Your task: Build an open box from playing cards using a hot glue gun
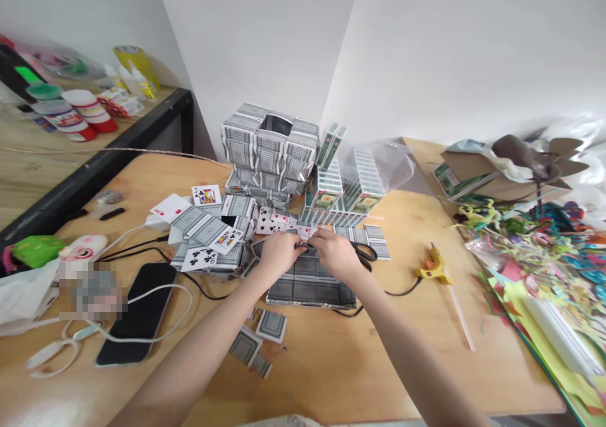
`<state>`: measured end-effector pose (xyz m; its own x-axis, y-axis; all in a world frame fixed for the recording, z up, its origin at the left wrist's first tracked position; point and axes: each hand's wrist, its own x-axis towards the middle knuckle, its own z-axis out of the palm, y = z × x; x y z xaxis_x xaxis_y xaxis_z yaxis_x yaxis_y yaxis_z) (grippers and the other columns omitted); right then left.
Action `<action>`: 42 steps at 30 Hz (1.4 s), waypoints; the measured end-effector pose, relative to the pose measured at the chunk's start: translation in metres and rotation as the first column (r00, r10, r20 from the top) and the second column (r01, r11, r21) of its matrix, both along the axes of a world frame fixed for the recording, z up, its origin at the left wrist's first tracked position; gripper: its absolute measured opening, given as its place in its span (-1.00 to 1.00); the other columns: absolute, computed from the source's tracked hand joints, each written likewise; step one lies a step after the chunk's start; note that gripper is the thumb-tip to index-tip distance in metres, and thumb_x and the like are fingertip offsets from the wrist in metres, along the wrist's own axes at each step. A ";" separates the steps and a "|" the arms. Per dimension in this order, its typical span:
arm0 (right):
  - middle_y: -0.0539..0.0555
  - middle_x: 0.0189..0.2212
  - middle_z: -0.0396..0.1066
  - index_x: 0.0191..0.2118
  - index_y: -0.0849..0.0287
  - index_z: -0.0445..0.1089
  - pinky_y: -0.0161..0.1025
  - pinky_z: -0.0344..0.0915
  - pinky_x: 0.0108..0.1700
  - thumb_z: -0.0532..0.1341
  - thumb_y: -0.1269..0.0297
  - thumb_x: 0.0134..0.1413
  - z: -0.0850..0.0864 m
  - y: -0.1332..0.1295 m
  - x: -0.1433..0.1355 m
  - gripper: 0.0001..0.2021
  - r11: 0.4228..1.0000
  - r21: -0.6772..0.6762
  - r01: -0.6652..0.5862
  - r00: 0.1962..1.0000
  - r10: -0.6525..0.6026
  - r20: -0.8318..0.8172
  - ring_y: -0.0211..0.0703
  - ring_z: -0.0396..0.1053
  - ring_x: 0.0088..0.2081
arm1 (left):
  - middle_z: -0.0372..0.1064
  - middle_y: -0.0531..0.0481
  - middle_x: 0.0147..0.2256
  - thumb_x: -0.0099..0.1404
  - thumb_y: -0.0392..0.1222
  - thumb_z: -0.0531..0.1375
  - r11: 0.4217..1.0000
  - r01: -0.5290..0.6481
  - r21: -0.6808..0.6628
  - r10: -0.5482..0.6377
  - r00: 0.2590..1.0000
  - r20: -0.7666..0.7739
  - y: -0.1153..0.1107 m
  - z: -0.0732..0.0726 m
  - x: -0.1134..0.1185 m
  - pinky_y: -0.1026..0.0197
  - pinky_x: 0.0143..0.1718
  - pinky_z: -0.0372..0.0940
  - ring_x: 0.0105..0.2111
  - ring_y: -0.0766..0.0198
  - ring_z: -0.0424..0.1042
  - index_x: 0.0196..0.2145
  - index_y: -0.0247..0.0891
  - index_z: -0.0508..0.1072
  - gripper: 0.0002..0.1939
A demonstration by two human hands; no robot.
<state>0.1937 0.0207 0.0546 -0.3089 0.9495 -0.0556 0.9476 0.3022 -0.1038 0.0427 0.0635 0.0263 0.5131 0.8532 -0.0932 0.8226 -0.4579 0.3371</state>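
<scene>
My left hand [280,253] and my right hand [332,253] come close together over a flat panel of grey-backed playing cards [312,282]. The fingers of both are closed on a small piece at the panel's far edge, too small to make out. Black-handled scissors [367,253] lie beside my right hand. Face-up cards [269,220] are just beyond my fingers. Behind them stands a block structure built of cards [269,149], with an opening in its top. Loose cards [201,225] lie heaped on the left.
Card boxes [326,193] are stacked behind. A yellow glue gun [434,267] with a glue stick lies right. A phone [142,313] and white cable are left, card scraps [271,326] in front. Colourful paper pieces [530,275] and a cardboard box [473,174] sit far right.
</scene>
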 end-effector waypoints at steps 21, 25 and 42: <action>0.10 -0.35 0.43 -0.23 0.16 0.40 -0.30 0.09 -0.34 -0.04 0.45 0.09 -0.008 0.003 -0.010 -0.72 0.998 0.027 0.060 0.998 -0.061 0.020 -0.16 0.35 -0.30 | 0.45 -0.16 -0.35 0.21 -0.11 0.08 1.000 0.023 -0.019 -0.022 1.000 0.021 0.000 -0.002 0.001 0.16 -0.25 0.22 -0.27 0.10 0.41 -0.33 -0.27 0.49 -0.76; 0.09 -0.35 0.42 -0.22 0.16 0.39 -0.29 0.10 -0.33 -0.03 0.45 0.08 -0.006 0.003 -0.011 -0.72 0.997 0.018 0.069 0.996 -0.070 0.046 -0.15 0.35 -0.30 | 0.45 -0.16 -0.35 0.21 -0.11 0.08 1.000 0.022 -0.009 -0.022 1.000 -0.002 0.000 -0.002 0.002 0.17 -0.28 0.23 -0.28 0.10 0.41 -0.34 -0.27 0.48 -0.76; 0.12 -0.29 0.43 -0.19 0.17 0.37 -0.30 0.12 -0.30 0.01 0.46 0.03 -0.007 0.005 -0.012 -0.73 0.997 -0.043 0.058 0.996 -0.055 0.075 -0.14 0.35 -0.24 | 0.46 -0.13 -0.35 0.20 -0.09 0.08 1.000 0.010 -0.025 -0.010 1.000 0.001 -0.001 0.001 0.000 0.18 -0.27 0.24 -0.27 0.11 0.42 -0.31 -0.23 0.48 -0.76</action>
